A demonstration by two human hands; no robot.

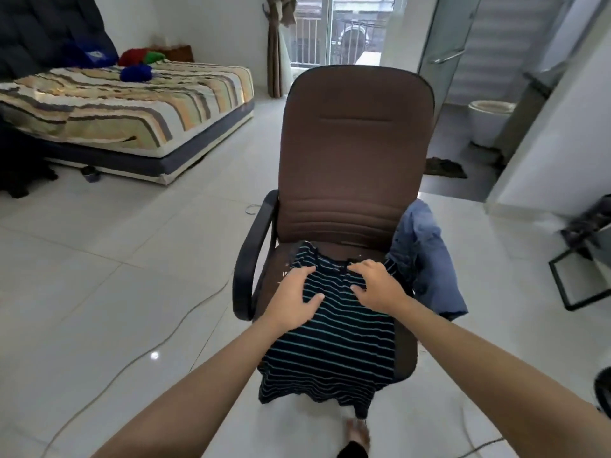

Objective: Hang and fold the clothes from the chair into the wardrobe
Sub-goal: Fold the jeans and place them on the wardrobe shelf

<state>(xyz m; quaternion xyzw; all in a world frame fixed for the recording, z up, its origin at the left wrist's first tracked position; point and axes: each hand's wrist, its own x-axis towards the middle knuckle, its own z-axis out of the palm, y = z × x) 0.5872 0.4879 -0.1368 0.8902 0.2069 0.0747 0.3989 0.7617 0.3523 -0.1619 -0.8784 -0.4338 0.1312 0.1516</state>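
Both hands, left hand (296, 297) and right hand (377, 284), apparently press striped shirt (334, 352)

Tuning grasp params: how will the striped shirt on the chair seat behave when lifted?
Likely floppy: the striped shirt already drapes over the front edge of the chair and hangs in folds. Probably light, since it looks like thin knit. It should bunch rather than slip where the left hand and right hand rest near its collar.

Striped bed (132, 104) at left, toilet (489, 119) beyond glass door (443, 34) — thin cable (139, 355) across white floor (99, 246)
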